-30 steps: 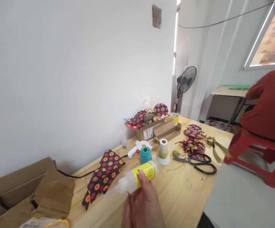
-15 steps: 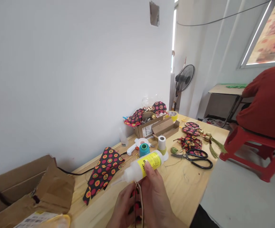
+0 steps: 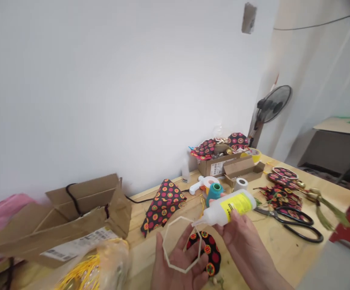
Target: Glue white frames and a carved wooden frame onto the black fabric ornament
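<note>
My left hand (image 3: pixel 182 257) is palm up with a thin pale octagonal frame (image 3: pixel 166 262) resting over its palm and fingers. In my right hand (image 3: pixel 244 233) is a white squeeze bottle with a yellow label (image 3: pixel 238 203), tilted so that its nozzle points left at the frame's upper right edge. Under and beside my left fingers, a patterned dark fabric piece (image 3: pixel 212 251) lies on the table. Another patterned cloth (image 3: pixel 165 203) is spread out beyond the frame. Behind the bottle stands a teal thread spool (image 3: pixel 214 193).
Black-handled scissors (image 3: pixel 289 219) and tasselled fabric pieces (image 3: pixel 283 195) lie at the right. A filled cardboard box (image 3: pixel 208 166), a glue gun (image 3: pixel 196 186) and a small bottle (image 3: pixel 185 172) are at the back. An open carton (image 3: pixel 87 225) is at the left.
The view has swung left. My hands have moved apart; the octagonal frame now lies flat over my open left palm, and the bottle's nozzle is at its edge. The fabric piece is on the table.
</note>
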A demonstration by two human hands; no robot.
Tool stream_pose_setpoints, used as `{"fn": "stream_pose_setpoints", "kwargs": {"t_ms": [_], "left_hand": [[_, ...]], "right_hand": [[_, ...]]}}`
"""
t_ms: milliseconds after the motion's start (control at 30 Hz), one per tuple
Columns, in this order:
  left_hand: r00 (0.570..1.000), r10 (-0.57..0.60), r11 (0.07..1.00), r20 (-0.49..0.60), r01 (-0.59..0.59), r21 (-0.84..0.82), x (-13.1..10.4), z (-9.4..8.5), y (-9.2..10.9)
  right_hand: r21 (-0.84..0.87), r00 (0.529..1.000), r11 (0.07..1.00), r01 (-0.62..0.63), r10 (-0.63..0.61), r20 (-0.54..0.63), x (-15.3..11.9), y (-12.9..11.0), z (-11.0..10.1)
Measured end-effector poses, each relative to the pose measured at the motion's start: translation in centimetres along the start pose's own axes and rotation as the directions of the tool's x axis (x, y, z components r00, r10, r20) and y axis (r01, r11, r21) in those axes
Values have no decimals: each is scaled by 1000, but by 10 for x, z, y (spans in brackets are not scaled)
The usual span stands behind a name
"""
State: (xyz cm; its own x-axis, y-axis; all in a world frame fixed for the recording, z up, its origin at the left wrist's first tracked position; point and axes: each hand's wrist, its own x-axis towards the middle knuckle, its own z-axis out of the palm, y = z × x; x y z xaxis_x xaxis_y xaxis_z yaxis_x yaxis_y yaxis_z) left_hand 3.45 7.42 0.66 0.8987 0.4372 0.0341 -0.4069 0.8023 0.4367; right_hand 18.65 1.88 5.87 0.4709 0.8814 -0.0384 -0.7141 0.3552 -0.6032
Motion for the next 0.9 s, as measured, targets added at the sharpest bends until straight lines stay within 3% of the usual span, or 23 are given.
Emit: {"fn": "stream_pose_setpoints", "kwargs": {"t_ms": [167,400,500,667,800,900], "left_hand": [[998,-20,996,59,25,-91,2,-3,-7],[996,54,986,68,-42,-164,5,-12,-19],[996,39,988,80,-26,-155,4,-7,-16],[996,36,988,78,-23,-153,-1,3,-8],[994,46,993,95,-34,-117,-2,1,-7],[993,41,995,113,-30,-95,-2,-3,-8]], "right_hand": [[-328,994,940,94,-73,77,4,-5,0],[-666,972,716,209,-229,59,2,-4,4],[-724,956,653,224,-291,33,2,-6,8],[-734,950,631,251,-306,62,6,-8,1],[-747,938,611,260,-343,46,6,-9,-1],[-771,931,584,254,-365,30,0,-11,10]]}}
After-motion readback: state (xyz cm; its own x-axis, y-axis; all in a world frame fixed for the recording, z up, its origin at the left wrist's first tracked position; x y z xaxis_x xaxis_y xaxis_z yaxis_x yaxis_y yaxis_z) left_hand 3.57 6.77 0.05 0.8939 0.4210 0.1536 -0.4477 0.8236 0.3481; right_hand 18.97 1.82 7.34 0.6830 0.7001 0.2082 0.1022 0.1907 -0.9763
